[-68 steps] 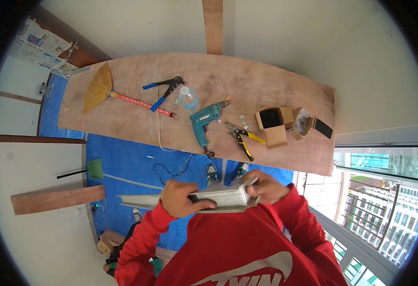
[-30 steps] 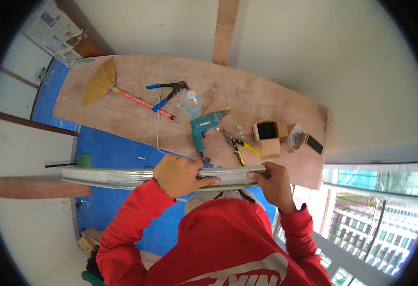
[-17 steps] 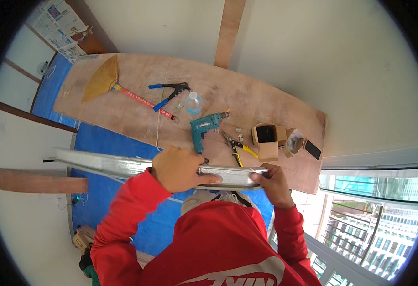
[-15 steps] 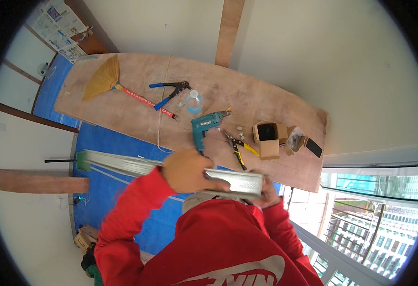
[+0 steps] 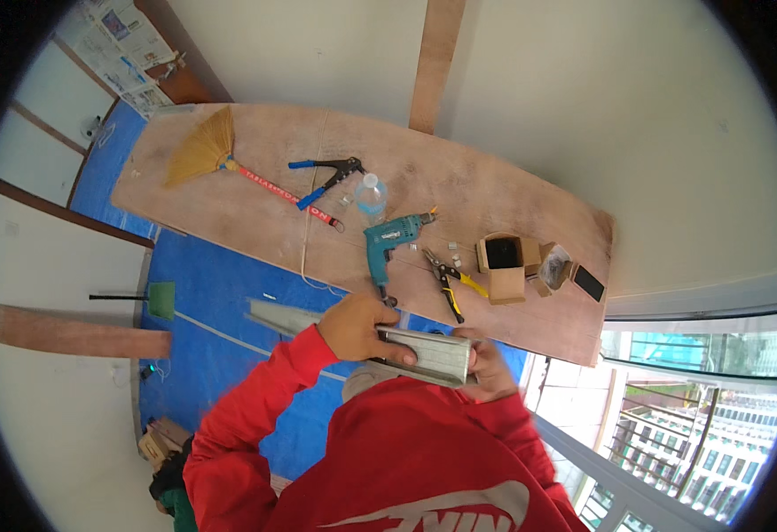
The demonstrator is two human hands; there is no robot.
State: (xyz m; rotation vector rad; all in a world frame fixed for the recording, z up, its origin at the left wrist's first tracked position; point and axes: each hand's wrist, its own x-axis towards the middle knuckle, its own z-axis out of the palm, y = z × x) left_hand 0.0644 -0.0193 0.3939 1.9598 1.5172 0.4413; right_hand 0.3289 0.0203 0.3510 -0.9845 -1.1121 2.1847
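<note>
In the head view, the fingers of the left hand (image 5: 360,326) are closed around a long, silvery metal channel (image 5: 433,355), thumb along its upper face. The fingers of the right hand (image 5: 492,371) curl at the channel's near end, partly hidden by it, so I cannot tell how firmly they grip. The channel stretches leftward past the left fingers, above a blue floor covering (image 5: 202,284) with pale straight lines.

Beyond the fingers spreads a broad, reddish-brown wooden tabletop (image 5: 513,182), its surface scuffed with whitish smudges. A teal power drill (image 5: 393,234) lies on it just past the left fingers; yellow-and-black-handled snips (image 5: 448,284) and an open brown cardboard box (image 5: 506,286) lie past the right fingers. A plain off-white wall (image 5: 601,115) rises behind the tabletop. To the right of the fingers, a glazed window (image 5: 699,350) shows buildings outside; well to their left, a green dustpan (image 5: 162,301) rests by a pale wall.
</note>
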